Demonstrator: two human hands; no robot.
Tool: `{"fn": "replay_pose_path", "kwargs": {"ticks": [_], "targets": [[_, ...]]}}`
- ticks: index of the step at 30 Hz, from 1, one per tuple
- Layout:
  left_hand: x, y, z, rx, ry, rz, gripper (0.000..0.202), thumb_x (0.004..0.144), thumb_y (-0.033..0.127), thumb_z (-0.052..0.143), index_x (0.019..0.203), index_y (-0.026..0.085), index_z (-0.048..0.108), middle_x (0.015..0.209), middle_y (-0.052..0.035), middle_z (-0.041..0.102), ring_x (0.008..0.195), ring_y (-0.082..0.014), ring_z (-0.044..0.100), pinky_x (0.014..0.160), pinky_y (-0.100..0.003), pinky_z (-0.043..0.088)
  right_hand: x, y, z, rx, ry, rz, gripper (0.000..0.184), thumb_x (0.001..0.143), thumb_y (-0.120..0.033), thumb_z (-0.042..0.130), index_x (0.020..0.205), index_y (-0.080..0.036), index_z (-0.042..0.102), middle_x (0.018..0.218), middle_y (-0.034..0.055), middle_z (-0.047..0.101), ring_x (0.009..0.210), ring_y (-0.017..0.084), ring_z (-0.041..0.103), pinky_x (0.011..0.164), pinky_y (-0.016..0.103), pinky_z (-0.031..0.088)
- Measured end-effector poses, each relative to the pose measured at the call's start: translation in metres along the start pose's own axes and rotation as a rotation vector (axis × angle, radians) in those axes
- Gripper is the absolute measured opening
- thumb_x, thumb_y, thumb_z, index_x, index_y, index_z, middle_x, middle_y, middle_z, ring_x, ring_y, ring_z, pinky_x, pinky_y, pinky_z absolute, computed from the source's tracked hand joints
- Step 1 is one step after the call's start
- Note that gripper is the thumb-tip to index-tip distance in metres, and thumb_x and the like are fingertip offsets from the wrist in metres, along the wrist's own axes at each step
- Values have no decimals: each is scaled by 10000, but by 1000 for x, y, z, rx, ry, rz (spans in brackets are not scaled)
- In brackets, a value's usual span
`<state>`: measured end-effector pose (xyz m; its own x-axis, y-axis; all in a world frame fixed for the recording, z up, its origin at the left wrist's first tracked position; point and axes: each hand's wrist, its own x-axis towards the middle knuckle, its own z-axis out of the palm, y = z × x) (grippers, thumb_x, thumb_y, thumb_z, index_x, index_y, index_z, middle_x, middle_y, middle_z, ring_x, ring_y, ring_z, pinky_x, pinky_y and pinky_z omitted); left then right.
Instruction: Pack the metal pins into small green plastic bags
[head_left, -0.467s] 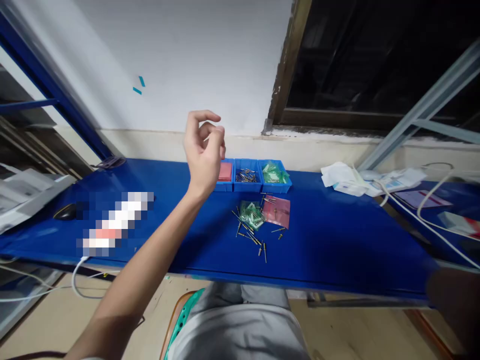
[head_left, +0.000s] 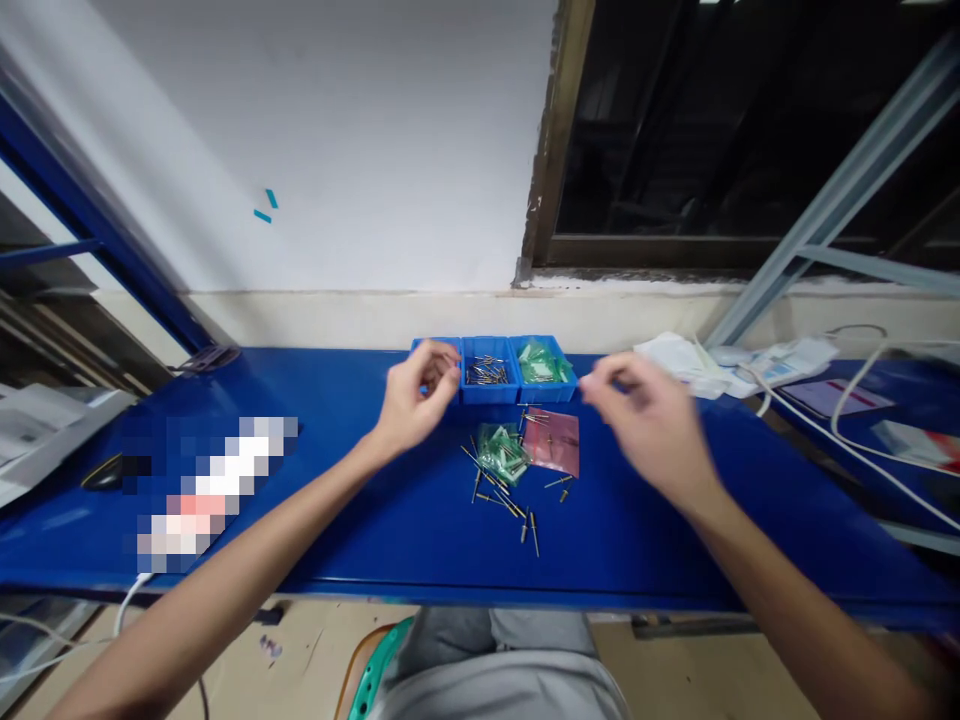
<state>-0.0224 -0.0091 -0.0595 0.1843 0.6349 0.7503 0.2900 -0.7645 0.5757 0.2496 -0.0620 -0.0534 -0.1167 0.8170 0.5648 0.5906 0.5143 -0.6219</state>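
My left hand (head_left: 415,402) hovers over the leftmost of three small blue bins (head_left: 487,385) at the back of the blue table (head_left: 337,520). Its fingers are curled in a loose pinch, and I see nothing in them. The middle bin holds metal pins and the right bin holds green bags (head_left: 541,362). My right hand (head_left: 646,418) hangs in front of the right bin, smeared by motion. Between my hands lie a pile of green bags (head_left: 504,450), a pink bag (head_left: 555,440) and several loose metal pins (head_left: 517,505).
White packets and cloths (head_left: 686,358) and white cables (head_left: 862,440) lie at the right. A black mouse (head_left: 105,470) and a pixelated object (head_left: 214,490) sit at the left. A wall and a window frame stand behind the table. A green chair edge (head_left: 373,668) shows below.
My left hand has dropped from head height to the left bin. My right hand has come into view from the right, toward the bins. The camera has tilted slightly.
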Motion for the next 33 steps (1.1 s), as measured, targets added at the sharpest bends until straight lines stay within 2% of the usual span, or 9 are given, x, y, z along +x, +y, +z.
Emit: {"fn": "replay_pose_path", "kwargs": {"ticks": [2, 4, 7, 10, 15, 19, 23, 29, 33], "targets": [[-9, -5, 13, -23, -49, -79, 90, 911, 236, 561, 951, 156, 567, 616, 58, 491, 498, -76, 410, 498, -200, 335, 13, 12, 17, -192, -186, -86, 224, 1003, -280, 499, 872, -168, 642, 853, 23, 641, 861, 173, 597, 790, 307, 480], [-17, -10, 24, 2, -85, -145, 91, 928, 235, 527, 975, 163, 557, 595, 73, 438, 497, -80, 395, 498, -200, 315, 20, 25, 35, -444, -413, -138, 224, 996, -210, 481, 862, -167, 655, 899, 50, 656, 923, 196, 590, 797, 303, 452], [-28, -16, 28, 56, -168, -153, 96, 941, 240, 512, 1000, 174, 550, 603, 76, 439, 506, -83, 405, 519, -205, 326, 23, 36, 55, -694, -558, -156, 178, 984, -184, 487, 946, -157, 659, 1007, 93, 660, 994, 235, 586, 725, 297, 436], [-33, -19, 22, 79, -213, -136, 98, 955, 243, 502, 1015, 181, 548, 621, 74, 468, 512, -82, 416, 531, -209, 339, 21, 36, 63, -785, -569, -174, 156, 972, -156, 488, 985, -158, 643, 1016, 93, 658, 985, 236, 589, 665, 288, 419], [-32, -19, 17, 121, -234, -89, 99, 966, 234, 490, 1028, 182, 547, 624, 75, 474, 514, -79, 416, 534, -210, 343, 25, 31, 62, -831, -590, -212, 186, 897, -54, 538, 1019, -154, 637, 1008, 89, 663, 958, 226, 599, 616, 277, 409], [-30, -18, 16, 162, -263, -31, 115, 967, 217, 478, 1048, 179, 549, 638, 66, 503, 524, -82, 431, 544, -212, 355, 29, 31, 62, -863, -604, -289, 149, 894, -57, 564, 988, -140, 644, 976, 96, 670, 945, 237, 612, 606, 287, 422], [-29, -15, 15, 213, -295, -1, 147, 966, 205, 469, 1076, 180, 563, 720, 37, 569, 564, -91, 466, 574, -224, 385, 28, 29, 64, -884, -612, -293, 144, 909, -72, 560, 999, -139, 651, 1002, 105, 676, 962, 241, 619, 613, 297, 444], [-27, -5, 11, 259, -267, -6, 176, 971, 207, 466, 1120, 179, 553, 792, 19, 606, 578, -94, 492, 592, -235, 419, 23, 28, 66, -899, -565, -299, 161, 875, -35, 562, 972, -124, 654, 962, 107, 689, 948, 265, 628, 603, 314, 436], [-18, -3, 13, 351, -349, 76, 179, 969, 190, 447, 1092, 175, 576, 871, -23, 636, 713, -132, 582, 664, -263, 471, 21, 26, 60, -781, -474, -274, 136, 907, -68, 532, 935, -142, 642, 904, 88, 688, 876, 235, 636, 606, 292, 409]]}}
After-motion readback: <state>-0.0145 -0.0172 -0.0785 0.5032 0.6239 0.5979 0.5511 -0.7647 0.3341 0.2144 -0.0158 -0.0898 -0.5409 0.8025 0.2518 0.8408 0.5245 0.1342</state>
